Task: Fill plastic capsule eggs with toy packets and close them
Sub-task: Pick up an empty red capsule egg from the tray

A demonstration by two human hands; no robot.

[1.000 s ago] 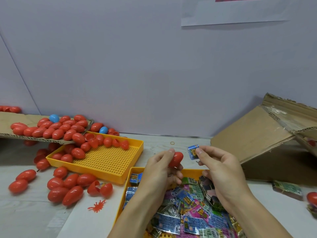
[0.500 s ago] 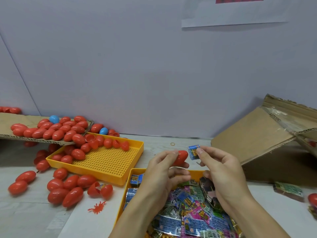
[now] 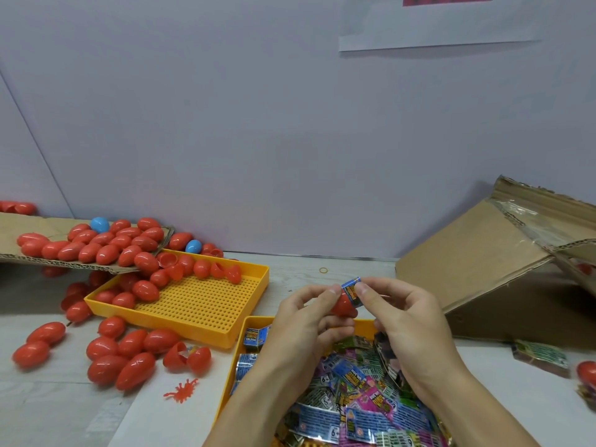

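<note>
A torn cardboard box point(image 3: 477, 269) lies tipped at right, a rubber band point(image 3: 323, 270) near the wall point(image 3: 258, 124), a paper sheet point(image 3: 435, 24) taped above, 1 red toy bug point(image 3: 182, 389) on the table point(image 3: 48, 414).

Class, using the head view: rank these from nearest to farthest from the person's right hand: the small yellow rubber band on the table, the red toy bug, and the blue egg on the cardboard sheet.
From the right hand:
1. Rubber band, just beyond the hand, slightly left.
2. Red toy bug, on the table at lower left.
3. Blue egg, far left on the cardboard sheet.
</note>
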